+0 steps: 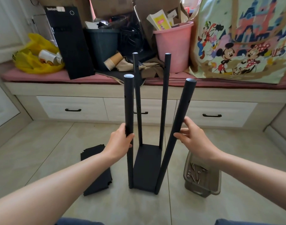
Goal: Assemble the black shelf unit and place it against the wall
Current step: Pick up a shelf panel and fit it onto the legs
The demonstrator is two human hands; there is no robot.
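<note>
Head view: the black shelf unit (146, 168), partly built, stands on the pale tiled floor (49, 151) straight ahead of the person, in front of a window bench (74, 108) with drawers and apart from it. Its base panel lies flat on the tiles, short edge nearest the camera and long edge running away towards the bench. Four black poles rise from its corners, so the unit's long axis is vertical and the open pole tops point at the ceiling. The far left pole (137, 95) and far right pole (164, 95) stand close to upright. The near left pole (129, 101) is upright too. The near right pole (181, 111) tilts, its top leaning out to the right.

The left hand (121, 140) grips the near left pole about halfway up, thumb across the front and fingers curled behind it. The right hand (195, 138) is spread, not wrapped: the thumb tip and a fingertip touch the right side of the leaning pole, and the other fingers are loose and apart.

A stack of black panels (96, 169) lies on the floor just left of the unit. To its right is a clear plastic tray (187, 159) holding screws (194, 172) and washers. On the bench are a pink bucket (174, 46), a cartoon-print bag (244, 38), a black computer tower (70, 43), a yellow bag (35, 65) and stacked paper cups (113, 61).
</note>
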